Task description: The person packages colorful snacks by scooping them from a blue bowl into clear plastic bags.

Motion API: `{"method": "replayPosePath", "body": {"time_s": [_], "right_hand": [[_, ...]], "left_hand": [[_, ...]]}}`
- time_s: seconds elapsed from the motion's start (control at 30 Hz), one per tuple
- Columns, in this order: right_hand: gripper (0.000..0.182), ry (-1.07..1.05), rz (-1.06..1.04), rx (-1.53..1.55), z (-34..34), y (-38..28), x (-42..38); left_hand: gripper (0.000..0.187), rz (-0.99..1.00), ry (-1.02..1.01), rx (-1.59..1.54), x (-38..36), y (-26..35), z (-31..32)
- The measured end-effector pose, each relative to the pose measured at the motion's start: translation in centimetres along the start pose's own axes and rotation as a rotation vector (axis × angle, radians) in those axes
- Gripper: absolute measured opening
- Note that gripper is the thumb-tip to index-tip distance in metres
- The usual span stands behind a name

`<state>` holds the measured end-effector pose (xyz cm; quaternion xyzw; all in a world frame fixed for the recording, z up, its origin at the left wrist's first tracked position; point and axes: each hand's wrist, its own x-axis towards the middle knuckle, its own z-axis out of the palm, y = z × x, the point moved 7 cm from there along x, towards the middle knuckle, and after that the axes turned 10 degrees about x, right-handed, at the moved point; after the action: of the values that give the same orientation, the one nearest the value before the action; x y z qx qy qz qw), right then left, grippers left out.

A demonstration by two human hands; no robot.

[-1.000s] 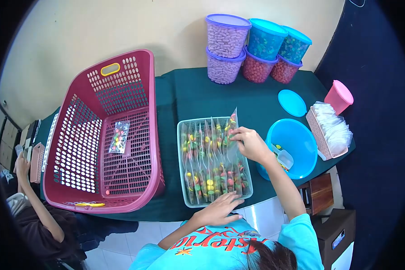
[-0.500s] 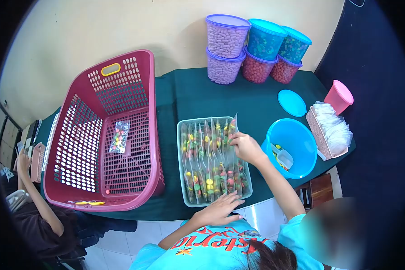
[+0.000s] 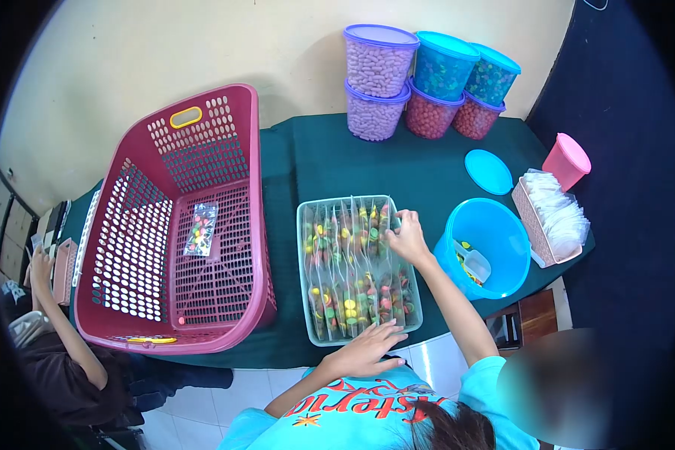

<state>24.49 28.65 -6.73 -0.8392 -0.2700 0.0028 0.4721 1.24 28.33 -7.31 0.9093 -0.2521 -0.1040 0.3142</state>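
The filled packets [image 3: 350,306] stand between my hands in the pale tray [image 3: 305,289] on the tabletop [image 3: 277,172], edges running near to far. My right hand [image 3: 406,235], closer to the far-right ones, curls; I can't tell if it pinches any. My left hand [image 3: 369,350] lies open at the near rim.

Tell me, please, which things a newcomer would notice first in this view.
The large maroon basket at the left would probably strike first, with one packet lying inside. Next may come the coloured tubs stacked two high near the wall, then the pale green tray in the middle, holding many filled packets.
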Motion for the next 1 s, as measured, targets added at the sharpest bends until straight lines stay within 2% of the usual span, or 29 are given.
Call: {"method": "replayPosePath", "body": {"time_s": [0.07,0.1,0.13,0.2,0.27,0.33,0.37,0.47,0.5,0.53,0.6,0.63,0.67,0.7,0.73,0.77,0.8,0.87,0.93,1.0], "right_hand": [[0.050,-0.151,0.136,-0.081,1.2,1.3,0.7],[0.053,-0.214,0.130,-0.188,2.2,2.4,0.9],[0.053,-0.210,0.131,-0.186,2.6,2.7,1.2],[0.052,-0.268,0.268,-0.127,3.8,4.0,1.5],[0.051,-0.301,0.277,-0.124,4.3,4.5,2.2],[0.051,-0.347,0.315,-0.106,4.5,4.2,2.2],[0.051,-0.349,0.316,-0.103,4.3,4.0,2.1],[0.052,-0.370,0.257,0.030,4.3,3.3,2.0],[0.053,-0.376,0.291,0.049,4.4,3.4,2.0],[0.054,-0.382,0.323,0.068,4.5,3.6,2.1],[0.053,-0.400,0.337,0.162,5.4,5.5,2.4],[0.053,-0.411,0.354,0.255,5.8,6.2,2.7],[0.053,-0.407,0.351,0.255,5.6,5.6,3.0],[0.053,-0.473,0.461,0.329,5.8,5.1,2.8],[0.053,-0.536,0.570,0.403,6.2,4.7,2.5],[0.062,-0.410,0.595,0.451,6.2,5.1,2.4],[0.062,-0.407,0.594,0.452,6.4,5.5,2.7],[0.060,-0.440,0.551,0.636,7.6,5.6,3.1],[0.055,-0.406,0.596,0.611,7.7,6.2,3.4],[0.050,-0.510,0.712,0.813,8.2,6.2,3.1]], "left_hand": [[0.056,0.006,-0.001,-0.002,0.0,0.0,-0.1],[0.057,0.003,-0.008,-0.004,0.0,0.1,-0.2],[0.058,-0.001,-0.015,-0.005,0.0,0.2,-0.4],[0.054,-0.001,0.027,-0.026,0.0,0.3,-0.7],[0.051,-0.004,0.072,-0.050,-0.2,0.3,-1.4],[0.042,0.038,0.263,-0.359,-0.8,0.5,-4.1],[0.038,0.017,0.477,-0.304,-1.8,0.4,-6.5],[0.035,-0.315,0.998,-0.254,-6.2,-3.1,-10.6],[0.037,-0.420,1.132,-0.081,-7.7,-5.2,-10.7],[0.043,-0.571,1.158,-0.111,-8.5,-7.6,-10.2],[0.048,-0.700,1.140,-0.039,-8.9,-11.4,-8.4],[0.048,-0.697,1.143,-0.036,-8.7,-13.0,-7.3],[0.050,-0.695,1.151,-0.256,-8.5,-15.2,-5.5],[0.051,-0.686,1.147,-0.479,-8.1,-16.4,-4.7],[0.051,-0.680,1.145,-0.479,-7.8,-17.1,-4.7],[0.051,-0.631,1.153,-0.559,-7.5,-17.9,-4.5],[0.051,-0.584,1.159,-0.638,-7.3,-18.3,-4.8],[0.051,-0.497,1.169,-0.794,-7.2,-19.3,-5.1],[0.051,-0.407,1.164,-0.951,-6.5,-19.3,-6.2],[0.051,-0.436,1.191,-1.000,-6.1,-19.2,-6.4]]}}
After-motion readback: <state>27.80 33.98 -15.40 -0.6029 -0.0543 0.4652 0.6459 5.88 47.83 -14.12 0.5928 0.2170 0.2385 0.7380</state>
